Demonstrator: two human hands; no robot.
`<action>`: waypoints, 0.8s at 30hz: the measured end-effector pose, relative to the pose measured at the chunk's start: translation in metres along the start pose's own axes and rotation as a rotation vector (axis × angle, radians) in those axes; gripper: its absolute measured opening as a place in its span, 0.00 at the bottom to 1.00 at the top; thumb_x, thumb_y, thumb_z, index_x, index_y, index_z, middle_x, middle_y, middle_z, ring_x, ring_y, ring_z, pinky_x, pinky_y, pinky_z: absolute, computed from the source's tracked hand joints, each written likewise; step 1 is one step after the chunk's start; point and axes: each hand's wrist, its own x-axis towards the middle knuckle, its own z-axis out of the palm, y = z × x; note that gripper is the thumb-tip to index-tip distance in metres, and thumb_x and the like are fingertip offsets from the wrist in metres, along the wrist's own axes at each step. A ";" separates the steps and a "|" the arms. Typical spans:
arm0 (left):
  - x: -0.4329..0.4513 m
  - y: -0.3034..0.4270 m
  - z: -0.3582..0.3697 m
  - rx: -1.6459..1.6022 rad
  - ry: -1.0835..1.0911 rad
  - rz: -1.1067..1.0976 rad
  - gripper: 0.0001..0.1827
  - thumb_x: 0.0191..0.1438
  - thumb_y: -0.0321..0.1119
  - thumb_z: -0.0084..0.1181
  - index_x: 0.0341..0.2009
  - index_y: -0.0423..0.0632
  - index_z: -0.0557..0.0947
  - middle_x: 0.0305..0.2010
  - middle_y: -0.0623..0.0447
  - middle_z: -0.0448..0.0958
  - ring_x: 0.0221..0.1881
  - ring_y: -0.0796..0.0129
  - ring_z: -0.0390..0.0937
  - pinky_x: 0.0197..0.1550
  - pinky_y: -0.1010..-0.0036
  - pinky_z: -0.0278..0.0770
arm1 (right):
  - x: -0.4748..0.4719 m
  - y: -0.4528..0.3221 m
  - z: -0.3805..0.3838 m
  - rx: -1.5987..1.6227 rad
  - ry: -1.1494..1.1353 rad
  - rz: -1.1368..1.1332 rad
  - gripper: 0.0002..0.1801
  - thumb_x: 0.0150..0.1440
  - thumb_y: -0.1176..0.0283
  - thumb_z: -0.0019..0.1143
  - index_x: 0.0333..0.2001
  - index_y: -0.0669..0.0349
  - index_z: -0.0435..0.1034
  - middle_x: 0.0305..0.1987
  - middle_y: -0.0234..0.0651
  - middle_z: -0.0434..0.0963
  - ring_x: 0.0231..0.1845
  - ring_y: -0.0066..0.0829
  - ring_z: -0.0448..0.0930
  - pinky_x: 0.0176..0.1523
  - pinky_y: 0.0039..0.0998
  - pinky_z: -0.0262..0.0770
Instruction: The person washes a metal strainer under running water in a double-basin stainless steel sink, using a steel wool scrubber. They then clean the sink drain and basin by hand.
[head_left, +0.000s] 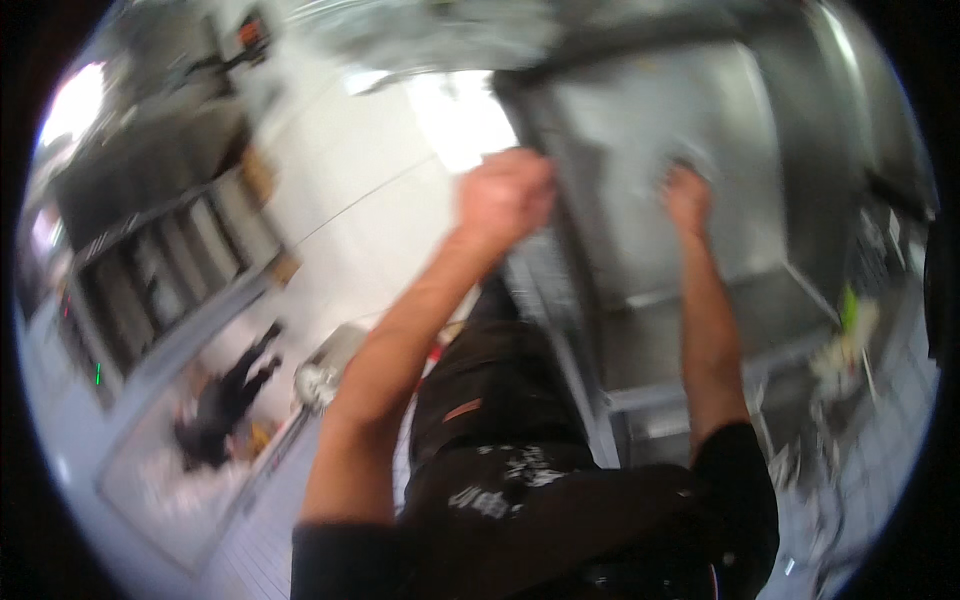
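My left hand (508, 191) is curled near the front edge of a large stainless steel sink (559, 292), above the pale floor; blur hides whether its fingers hold anything. Inside the basin, over its grey bottom, my right hand (686, 196) is bent, with a small dark patch at its fingertips that I cannot make out. White marks show on the dark apron (525, 480) at my front.
A person in dark clothing (217, 416) is at the lower left, beyond a metal unit with slatted compartments (176, 262). Blurred metalware stands at the top. Hoses or cables and a green item (849, 309) lie right of the sink.
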 end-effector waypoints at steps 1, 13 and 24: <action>0.005 0.009 -0.011 0.048 -0.016 -0.002 0.12 0.50 0.28 0.64 0.41 0.53 0.86 0.27 0.52 0.75 0.30 0.56 0.77 0.32 0.61 0.77 | 0.000 -0.003 0.000 -0.026 -0.029 0.043 0.14 0.63 0.62 0.55 0.42 0.59 0.81 0.42 0.49 0.83 0.44 0.50 0.83 0.51 0.45 0.78; 0.019 0.025 -0.014 0.103 -0.017 -0.007 0.08 0.52 0.30 0.65 0.38 0.55 0.86 0.27 0.54 0.75 0.27 0.56 0.76 0.30 0.64 0.75 | -0.020 -0.031 -0.029 0.070 0.196 -0.066 0.06 0.55 0.68 0.59 0.31 0.57 0.78 0.36 0.42 0.82 0.42 0.50 0.80 0.46 0.47 0.77; 0.020 0.030 -0.014 0.090 -0.038 -0.011 0.09 0.53 0.27 0.64 0.40 0.50 0.86 0.27 0.50 0.74 0.29 0.56 0.75 0.34 0.64 0.75 | -0.025 -0.025 -0.030 -0.035 0.212 -0.161 0.04 0.53 0.70 0.60 0.31 0.57 0.78 0.36 0.41 0.82 0.42 0.49 0.80 0.44 0.48 0.77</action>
